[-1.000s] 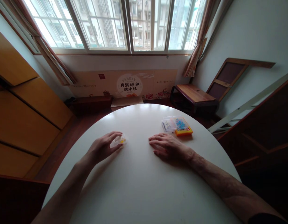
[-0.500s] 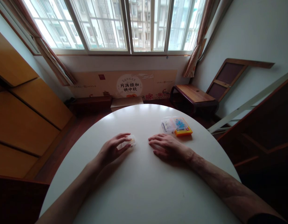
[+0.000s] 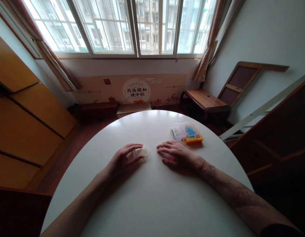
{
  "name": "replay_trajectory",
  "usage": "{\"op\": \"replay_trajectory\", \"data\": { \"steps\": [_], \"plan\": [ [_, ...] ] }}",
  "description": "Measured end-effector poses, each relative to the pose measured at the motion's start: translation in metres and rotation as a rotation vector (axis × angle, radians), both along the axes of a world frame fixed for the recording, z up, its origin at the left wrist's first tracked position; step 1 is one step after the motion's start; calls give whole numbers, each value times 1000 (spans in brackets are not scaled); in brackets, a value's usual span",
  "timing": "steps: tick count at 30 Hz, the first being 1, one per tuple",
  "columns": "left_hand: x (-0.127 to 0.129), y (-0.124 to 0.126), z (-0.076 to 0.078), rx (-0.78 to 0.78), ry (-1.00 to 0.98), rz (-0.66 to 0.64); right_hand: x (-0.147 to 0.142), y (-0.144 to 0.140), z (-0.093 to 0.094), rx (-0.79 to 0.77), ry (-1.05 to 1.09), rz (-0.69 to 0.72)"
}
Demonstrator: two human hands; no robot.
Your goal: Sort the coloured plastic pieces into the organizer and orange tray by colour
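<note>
Low over the white round table (image 3: pixel 152 204), my left hand (image 3: pixel 125 156) has its thumb and fingers around a small clear plastic box (image 3: pixel 144 151). Something yellowish shows through the box, too small to make out; my fingers cover part of it. My right hand (image 3: pixel 173 154) lies on the tabletop to the right, fingers stretched out and a little bent, with nothing in it. A short gap separates its fingertips from the box.
Beyond my right hand, a clear case (image 3: pixel 177 132) with small pale pieces stands beside an orange-yellow box (image 3: pixel 194 139). On that box sits a clear tray of blue pieces (image 3: pixel 191 130). A wooden chair (image 3: pixel 207 98) stands past the table's far right edge.
My left hand has moved slightly to the right, and the small clear plastic box has shifted with it towards my right hand. The right hand has stayed in place.
</note>
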State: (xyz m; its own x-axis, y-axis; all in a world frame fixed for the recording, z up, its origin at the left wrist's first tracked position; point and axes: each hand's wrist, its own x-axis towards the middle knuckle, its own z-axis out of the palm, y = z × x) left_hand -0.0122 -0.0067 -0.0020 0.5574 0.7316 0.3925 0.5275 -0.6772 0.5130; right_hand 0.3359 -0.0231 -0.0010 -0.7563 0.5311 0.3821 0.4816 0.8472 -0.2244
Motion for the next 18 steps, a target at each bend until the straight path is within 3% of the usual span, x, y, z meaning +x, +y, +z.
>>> {"op": "replay_trajectory", "data": {
  "steps": [3,7,15,18],
  "plan": [
    [0,-1,-2,11,76,13,0,1,-2,59,24,-34],
    [-1,-2,-2,14,117,16,2,5,-9,175,130,-190],
    [-1,-2,-2,12,141,14,5,6,-10,190,176,-296],
    [0,-2,-1,15,145,12,6,7,-9,213,188,-402]
  ]
}}
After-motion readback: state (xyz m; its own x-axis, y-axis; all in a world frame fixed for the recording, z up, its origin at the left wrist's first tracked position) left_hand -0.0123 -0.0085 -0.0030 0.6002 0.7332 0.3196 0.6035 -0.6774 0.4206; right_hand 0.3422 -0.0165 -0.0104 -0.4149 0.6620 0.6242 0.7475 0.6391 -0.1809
